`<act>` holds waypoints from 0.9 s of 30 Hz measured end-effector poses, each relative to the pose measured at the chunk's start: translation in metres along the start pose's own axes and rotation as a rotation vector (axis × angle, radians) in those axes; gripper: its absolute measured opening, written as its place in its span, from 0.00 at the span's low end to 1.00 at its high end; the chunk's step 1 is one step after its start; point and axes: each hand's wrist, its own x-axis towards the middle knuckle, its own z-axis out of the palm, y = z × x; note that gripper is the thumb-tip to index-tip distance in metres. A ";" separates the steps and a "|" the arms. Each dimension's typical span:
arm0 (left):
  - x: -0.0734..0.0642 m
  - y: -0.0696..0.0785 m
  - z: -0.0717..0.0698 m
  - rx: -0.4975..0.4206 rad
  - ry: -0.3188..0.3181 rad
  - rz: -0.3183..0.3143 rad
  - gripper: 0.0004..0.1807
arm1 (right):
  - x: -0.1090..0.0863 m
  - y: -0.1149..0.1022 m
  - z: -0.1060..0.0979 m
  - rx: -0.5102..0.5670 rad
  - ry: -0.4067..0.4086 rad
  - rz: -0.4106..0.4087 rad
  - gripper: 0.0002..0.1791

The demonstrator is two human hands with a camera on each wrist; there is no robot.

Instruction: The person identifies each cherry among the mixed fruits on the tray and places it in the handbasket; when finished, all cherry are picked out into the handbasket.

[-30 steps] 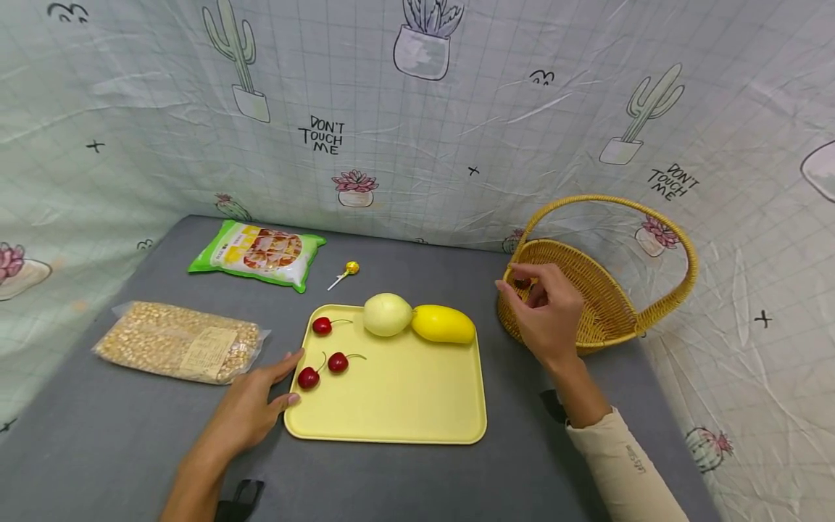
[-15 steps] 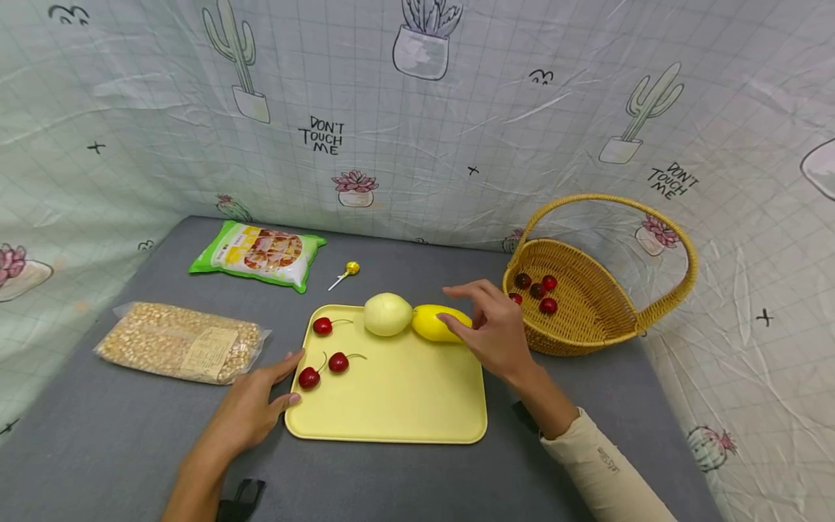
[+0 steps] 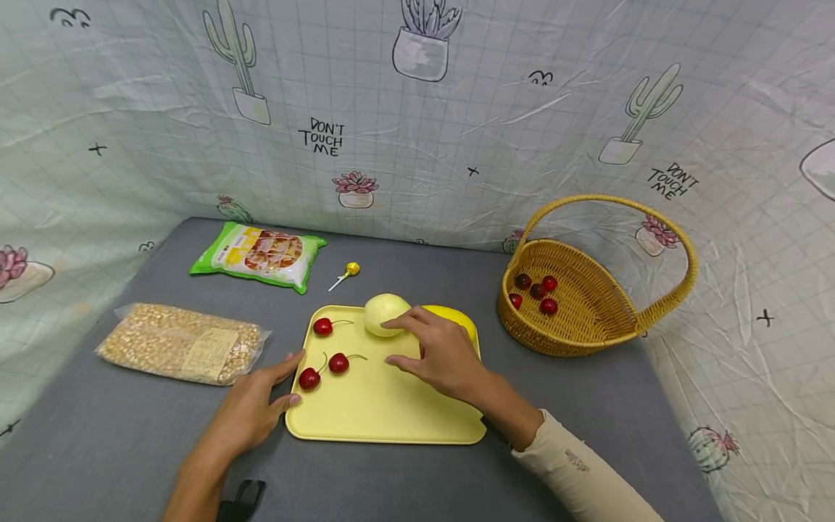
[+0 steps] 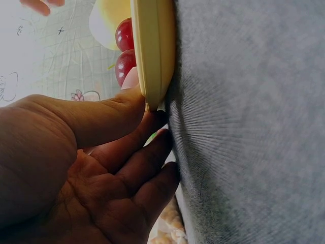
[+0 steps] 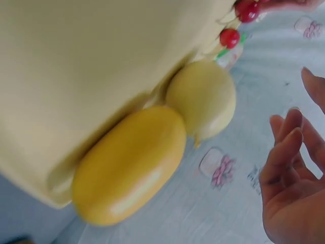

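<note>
Nearest me, at the bottom of the head view, a black strap-like item (image 3: 243,500) sits by the left wrist. Just beyond it I have the left hand (image 3: 251,406) at the left edge of the yellow tray (image 3: 385,417), thumb and forefinger spread apart and both touching the rim. On my right a pale sleeve (image 3: 577,460) leads to the right hand (image 3: 446,354), poised above the tray with a gap between thumb and loosely bent fingers, nothing between them. Three red cherries lie in the tray's left part: one close to the left hand (image 3: 309,378), one just beside it (image 3: 338,363), and one farther back (image 3: 322,327). Along the back edge I see a pale round fruit (image 3: 383,308) touching a yellow oblong fruit (image 3: 458,317); the right hand partly covers both from above. Left of the tray lies a clear bag of kernels (image 3: 176,341). To its right stands the wicker basket (image 3: 574,344), five cherries (image 3: 538,291) inside. Farther back are a lollipop (image 3: 352,269) and a green-edged packet (image 3: 264,254), and behind everything hangs a cactus-print cloth (image 3: 417,138).
</note>
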 end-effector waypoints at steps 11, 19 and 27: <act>0.001 0.001 -0.001 0.005 0.000 -0.002 0.41 | 0.016 -0.023 0.019 -0.025 -0.277 0.042 0.27; 0.001 0.002 -0.001 0.011 -0.004 -0.002 0.41 | 0.030 -0.031 0.036 -0.079 -0.346 0.004 0.26; 0.001 0.002 -0.001 0.008 -0.017 -0.011 0.41 | 0.040 -0.034 0.054 -0.133 -0.397 -0.008 0.25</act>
